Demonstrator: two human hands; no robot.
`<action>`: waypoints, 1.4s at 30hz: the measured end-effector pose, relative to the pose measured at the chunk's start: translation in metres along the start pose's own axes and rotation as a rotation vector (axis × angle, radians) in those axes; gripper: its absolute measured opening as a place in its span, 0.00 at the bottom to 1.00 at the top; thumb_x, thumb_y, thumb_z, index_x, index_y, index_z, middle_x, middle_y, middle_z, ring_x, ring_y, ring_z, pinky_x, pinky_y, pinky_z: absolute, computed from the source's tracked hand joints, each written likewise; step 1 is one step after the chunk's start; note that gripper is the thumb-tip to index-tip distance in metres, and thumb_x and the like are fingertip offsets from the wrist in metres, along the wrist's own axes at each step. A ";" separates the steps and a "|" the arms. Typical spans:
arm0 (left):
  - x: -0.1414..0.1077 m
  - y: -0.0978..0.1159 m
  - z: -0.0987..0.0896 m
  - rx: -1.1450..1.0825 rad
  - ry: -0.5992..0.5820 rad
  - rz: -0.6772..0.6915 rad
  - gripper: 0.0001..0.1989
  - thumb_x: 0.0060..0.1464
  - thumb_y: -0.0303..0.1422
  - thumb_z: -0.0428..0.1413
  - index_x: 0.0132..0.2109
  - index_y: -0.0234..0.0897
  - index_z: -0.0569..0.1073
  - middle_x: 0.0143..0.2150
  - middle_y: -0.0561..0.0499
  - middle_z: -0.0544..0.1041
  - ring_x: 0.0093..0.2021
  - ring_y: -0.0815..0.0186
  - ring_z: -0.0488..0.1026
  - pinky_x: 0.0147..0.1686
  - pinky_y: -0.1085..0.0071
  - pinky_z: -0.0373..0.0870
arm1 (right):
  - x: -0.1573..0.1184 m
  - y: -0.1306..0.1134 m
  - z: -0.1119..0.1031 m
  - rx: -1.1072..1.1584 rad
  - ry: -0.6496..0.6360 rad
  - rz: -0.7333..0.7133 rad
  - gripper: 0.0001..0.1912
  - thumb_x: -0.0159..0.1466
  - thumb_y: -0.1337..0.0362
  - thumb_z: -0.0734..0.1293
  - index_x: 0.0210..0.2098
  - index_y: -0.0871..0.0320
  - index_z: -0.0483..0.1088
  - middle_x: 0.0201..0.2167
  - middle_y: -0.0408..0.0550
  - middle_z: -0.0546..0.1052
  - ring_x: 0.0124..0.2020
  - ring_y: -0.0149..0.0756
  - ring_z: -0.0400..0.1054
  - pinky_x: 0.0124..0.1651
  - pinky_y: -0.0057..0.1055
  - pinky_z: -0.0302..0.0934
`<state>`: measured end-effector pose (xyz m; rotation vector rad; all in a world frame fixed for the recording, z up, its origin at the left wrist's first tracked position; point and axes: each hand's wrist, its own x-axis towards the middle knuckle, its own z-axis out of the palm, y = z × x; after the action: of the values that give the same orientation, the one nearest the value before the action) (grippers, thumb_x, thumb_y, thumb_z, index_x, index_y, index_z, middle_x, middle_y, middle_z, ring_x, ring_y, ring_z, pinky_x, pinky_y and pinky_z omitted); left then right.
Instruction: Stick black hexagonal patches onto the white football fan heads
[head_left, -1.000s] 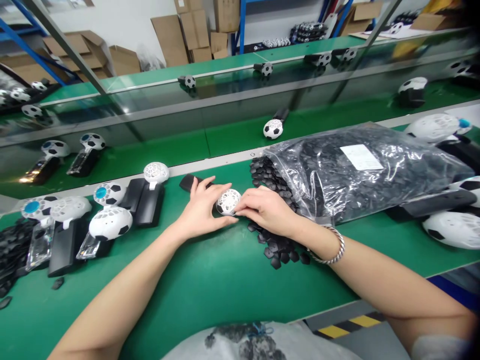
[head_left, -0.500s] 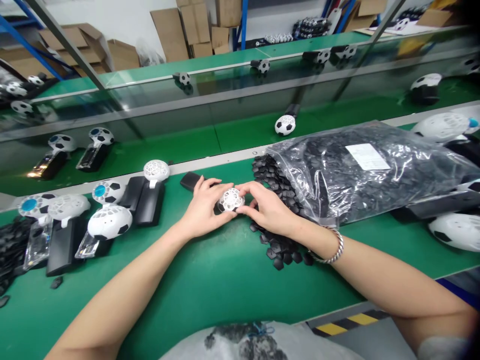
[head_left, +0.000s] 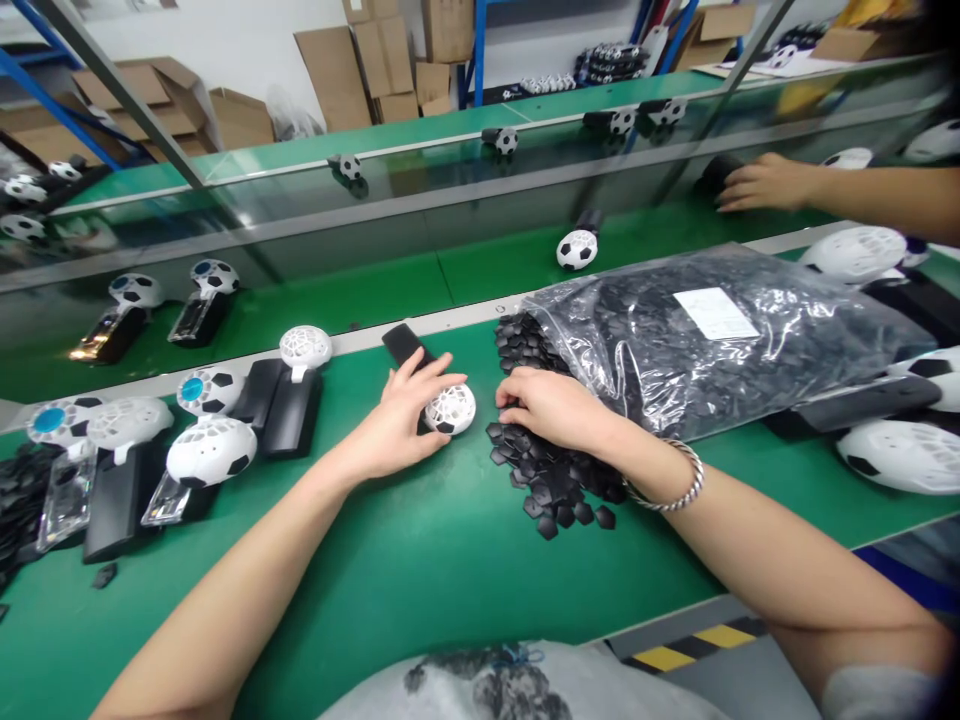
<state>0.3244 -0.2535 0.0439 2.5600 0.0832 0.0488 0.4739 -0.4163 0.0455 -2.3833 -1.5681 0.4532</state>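
One white patterned ball (head_left: 453, 408) on the green desk (head_left: 420, 570), just beyond the palm of my left hand (head_left: 397, 420), held between thumb and fingers, my right hand (head_left: 551, 407) curled at black pentagons (head_left: 546, 492), whether gripping one I cannot tell.

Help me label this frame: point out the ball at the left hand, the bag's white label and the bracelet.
Ball (head_left: 453, 408), head view: openwork shell.
White label (head_left: 716, 314), head view: middle.
Bracelet (head_left: 700, 478), head view: right curve.

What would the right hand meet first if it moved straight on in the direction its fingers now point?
The right hand would probably meet the white ball at the left hand first; depth is unclear, so it might brush loose black pieces before that.
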 end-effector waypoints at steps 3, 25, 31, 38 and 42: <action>-0.002 0.004 0.006 -0.067 0.108 -0.092 0.29 0.44 0.37 0.60 0.54 0.41 0.63 0.67 0.42 0.38 0.65 0.45 0.30 0.58 0.43 0.43 | 0.001 -0.002 -0.001 0.051 -0.023 -0.022 0.03 0.56 0.68 0.67 0.32 0.58 0.69 0.30 0.45 0.73 0.30 0.33 0.66 0.31 0.27 0.56; 0.000 -0.004 0.007 -0.163 0.066 0.137 0.24 0.47 0.37 0.59 0.51 0.37 0.64 0.64 0.40 0.52 0.66 0.50 0.34 0.61 0.46 0.41 | -0.001 -0.020 0.015 0.335 0.297 -0.605 0.07 0.63 0.70 0.60 0.36 0.59 0.70 0.34 0.47 0.74 0.37 0.31 0.67 0.40 0.28 0.62; 0.002 -0.002 0.009 -0.149 0.099 0.157 0.19 0.50 0.35 0.56 0.49 0.37 0.64 0.60 0.42 0.60 0.66 0.51 0.37 0.61 0.45 0.42 | -0.001 -0.023 0.016 0.500 0.288 -0.438 0.03 0.58 0.71 0.64 0.33 0.59 0.67 0.31 0.43 0.74 0.32 0.29 0.67 0.37 0.26 0.63; 0.002 -0.002 0.010 -0.145 0.112 0.147 0.20 0.49 0.36 0.57 0.50 0.38 0.64 0.60 0.43 0.61 0.66 0.51 0.38 0.61 0.45 0.43 | -0.001 -0.023 0.020 0.673 0.247 -0.366 0.06 0.57 0.70 0.65 0.35 0.59 0.66 0.31 0.43 0.73 0.34 0.29 0.68 0.39 0.28 0.63; 0.003 -0.001 0.010 -0.150 0.141 0.193 0.19 0.49 0.34 0.56 0.49 0.38 0.64 0.54 0.45 0.67 0.62 0.55 0.53 0.62 0.47 0.38 | 0.001 -0.022 0.023 0.734 0.261 -0.322 0.06 0.56 0.70 0.66 0.34 0.59 0.65 0.30 0.43 0.71 0.32 0.29 0.66 0.36 0.27 0.63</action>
<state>0.3279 -0.2579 0.0347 2.4043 -0.1103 0.2980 0.4465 -0.4053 0.0323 -1.5420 -1.3254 0.5095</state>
